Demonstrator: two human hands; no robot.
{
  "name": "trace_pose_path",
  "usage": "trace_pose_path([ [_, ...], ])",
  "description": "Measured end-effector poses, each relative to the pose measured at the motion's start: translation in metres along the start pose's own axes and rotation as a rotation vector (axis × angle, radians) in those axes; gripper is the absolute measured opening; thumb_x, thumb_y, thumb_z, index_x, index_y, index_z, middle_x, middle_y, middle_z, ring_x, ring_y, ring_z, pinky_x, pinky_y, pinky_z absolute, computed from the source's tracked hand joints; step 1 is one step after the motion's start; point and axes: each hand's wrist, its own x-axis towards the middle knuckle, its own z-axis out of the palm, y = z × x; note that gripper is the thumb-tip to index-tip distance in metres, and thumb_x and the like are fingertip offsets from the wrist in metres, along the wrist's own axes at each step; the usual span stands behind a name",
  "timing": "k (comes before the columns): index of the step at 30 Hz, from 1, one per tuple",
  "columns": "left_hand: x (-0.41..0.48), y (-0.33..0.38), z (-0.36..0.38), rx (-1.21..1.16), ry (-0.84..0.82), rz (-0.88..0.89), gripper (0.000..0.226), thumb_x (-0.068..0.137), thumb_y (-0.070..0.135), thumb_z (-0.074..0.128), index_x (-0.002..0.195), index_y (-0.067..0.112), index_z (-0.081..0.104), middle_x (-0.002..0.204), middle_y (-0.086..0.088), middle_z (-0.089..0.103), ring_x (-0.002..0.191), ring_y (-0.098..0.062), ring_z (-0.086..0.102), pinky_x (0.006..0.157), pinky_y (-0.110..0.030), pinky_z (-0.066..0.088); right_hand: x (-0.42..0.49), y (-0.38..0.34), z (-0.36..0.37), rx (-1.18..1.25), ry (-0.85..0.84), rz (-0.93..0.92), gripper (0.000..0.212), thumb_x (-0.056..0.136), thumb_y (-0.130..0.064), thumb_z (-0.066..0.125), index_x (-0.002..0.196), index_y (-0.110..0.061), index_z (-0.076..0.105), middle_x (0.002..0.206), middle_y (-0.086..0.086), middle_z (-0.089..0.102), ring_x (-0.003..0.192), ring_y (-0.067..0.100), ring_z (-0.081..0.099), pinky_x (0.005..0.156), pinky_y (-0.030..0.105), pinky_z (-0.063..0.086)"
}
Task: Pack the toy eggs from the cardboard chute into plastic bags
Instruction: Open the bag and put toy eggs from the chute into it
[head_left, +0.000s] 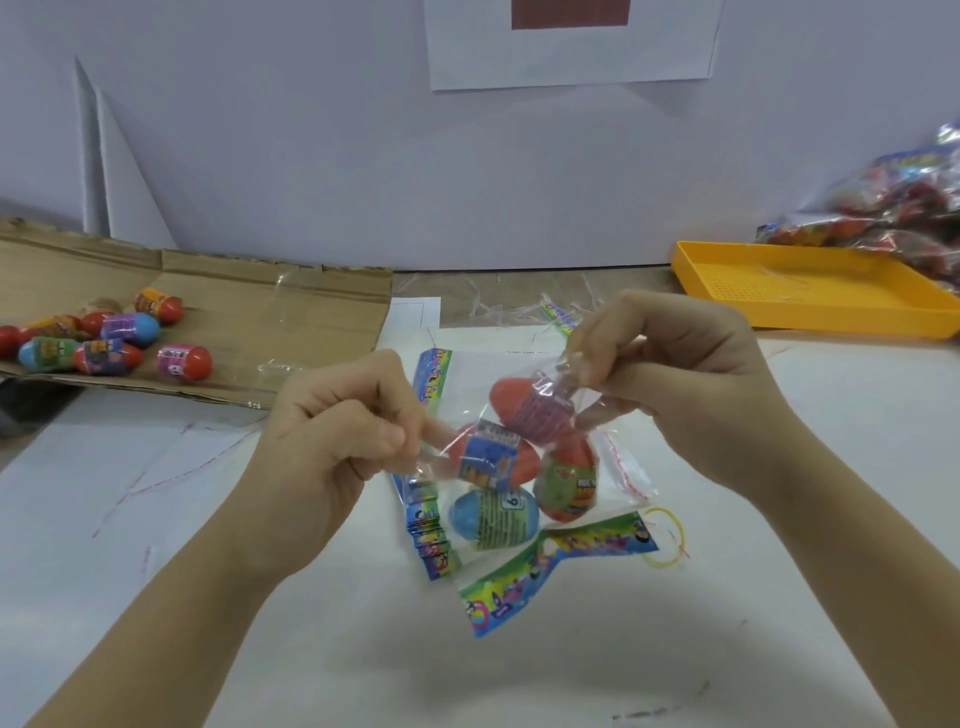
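A clear plastic bag (618, 467) hangs above the table between both hands, with several toy eggs inside: an orange one with a purple band (524, 410), an orange one with a blue label (493, 457), a blue one (493, 517) and a red-green one (569, 480). My left hand (343, 431) pinches the bag's left edge. My right hand (670, 374) pinches its top right edge. More toy eggs (104, 338) lie on the cardboard chute (291, 312) at the left.
A stack of empty bags with colourful headers (431, 540) lies under the held bag, beside a yellow rubber band (667, 535). A yellow tray (810, 291) sits at the back right, with a heap of filled bags (893, 213) behind it. White paper covers the table.
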Motion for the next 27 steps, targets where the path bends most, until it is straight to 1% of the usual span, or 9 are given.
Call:
trace_pose_path([
  [1, 0.000, 0.000, 0.001, 0.005, 0.009, 0.002, 0.011, 0.057, 0.026, 0.063, 0.049, 0.018, 0.063, 0.058, -0.010, 0.062, 0.060, -0.014, 0.064, 0.054, -0.022, 0.052, -0.001, -0.001, 0.000, -0.016, -0.005, -0.003, 0.042, 0.069, 0.014, 0.048, 0.056, -0.021, 0.066, 0.068, -0.004, 0.064, 0.066, 0.011, 0.068, 0.053, 0.020, 0.054],
  [3, 0.000, -0.002, 0.004, 0.090, 0.082, 0.002, 0.042, 0.055, 0.049, 0.081, 0.044, 0.018, 0.056, 0.053, -0.009, 0.055, 0.056, -0.014, 0.060, 0.053, -0.020, 0.050, -0.001, -0.001, 0.001, -0.046, -0.023, -0.008, 0.040, 0.069, 0.014, 0.049, 0.057, -0.020, 0.065, 0.069, -0.005, 0.064, 0.066, 0.010, 0.067, 0.054, 0.020, 0.054],
  [5, 0.000, -0.005, 0.008, 0.239, 0.141, 0.015, 0.062, 0.052, 0.066, 0.081, 0.045, 0.015, 0.048, 0.049, -0.008, 0.049, 0.052, -0.017, 0.053, 0.052, -0.024, 0.046, -0.002, -0.001, 0.001, -0.067, -0.032, -0.010, 0.035, 0.069, 0.014, 0.050, 0.057, -0.016, 0.063, 0.070, -0.004, 0.064, 0.066, 0.010, 0.067, 0.054, 0.022, 0.054],
  [9, -0.002, -0.005, 0.011, 0.229, 0.114, -0.006, 0.049, 0.047, 0.050, 0.090, 0.047, 0.021, 0.051, 0.059, -0.007, 0.069, 0.061, -0.016, 0.069, 0.056, -0.024, 0.053, -0.002, -0.001, -0.001, -0.072, -0.019, -0.001, 0.035, 0.069, 0.012, 0.051, 0.057, -0.018, 0.065, 0.070, -0.005, 0.065, 0.068, 0.011, 0.067, 0.055, 0.023, 0.055],
  [16, -0.002, 0.002, 0.012, 0.186, 0.112, 0.026, 0.043, 0.045, 0.048, 0.092, 0.057, 0.027, 0.056, 0.070, -0.001, 0.070, 0.073, -0.016, 0.072, 0.055, -0.033, 0.059, 0.000, 0.006, -0.007, 0.036, 0.018, -0.013, 0.033, 0.073, 0.008, 0.058, 0.061, -0.020, 0.069, 0.074, -0.002, 0.068, 0.073, 0.016, 0.071, 0.058, 0.024, 0.056],
  [20, -0.002, 0.001, 0.012, 0.147, 0.135, 0.038, 0.040, 0.045, 0.043, 0.093, 0.063, 0.030, 0.060, 0.073, 0.003, 0.071, 0.079, -0.014, 0.073, 0.055, -0.029, 0.058, 0.002, 0.005, -0.021, 0.133, -0.027, 0.080, 0.016, 0.069, -0.014, 0.064, 0.078, -0.020, 0.075, 0.088, 0.004, 0.071, 0.082, 0.028, 0.070, 0.073, 0.042, 0.058],
  [23, -0.002, 0.000, 0.012, 0.188, 0.144, 0.049, 0.036, 0.048, 0.029, 0.093, 0.065, 0.031, 0.061, 0.072, 0.004, 0.071, 0.078, -0.011, 0.072, 0.055, -0.029, 0.059, 0.006, 0.007, -0.031, 0.209, 0.106, 0.146, 0.027, 0.071, -0.018, 0.064, 0.096, -0.025, 0.073, 0.096, 0.004, 0.069, 0.084, 0.029, 0.070, 0.073, 0.049, 0.057],
  [25, -0.003, -0.001, 0.015, 0.225, 0.163, 0.042, 0.041, 0.044, 0.024, 0.097, 0.066, 0.030, 0.063, 0.071, 0.004, 0.069, 0.078, -0.009, 0.071, 0.053, -0.029, 0.058, 0.006, 0.008, -0.027, 0.160, 0.043, 0.236, 0.043, 0.072, -0.035, 0.073, 0.115, -0.034, 0.064, 0.104, 0.002, 0.069, 0.086, 0.027, 0.071, 0.068, 0.044, 0.058],
  [27, -0.004, -0.003, 0.017, 0.251, 0.170, 0.034, 0.041, 0.042, 0.026, 0.096, 0.068, 0.029, 0.064, 0.072, 0.001, 0.067, 0.078, -0.013, 0.068, 0.052, -0.040, 0.060, 0.003, 0.010, -0.020, 0.002, -0.101, 0.331, 0.059, 0.063, -0.047, 0.082, 0.117, -0.040, 0.061, 0.106, 0.000, 0.072, 0.085, 0.024, 0.072, 0.065, 0.036, 0.059],
])
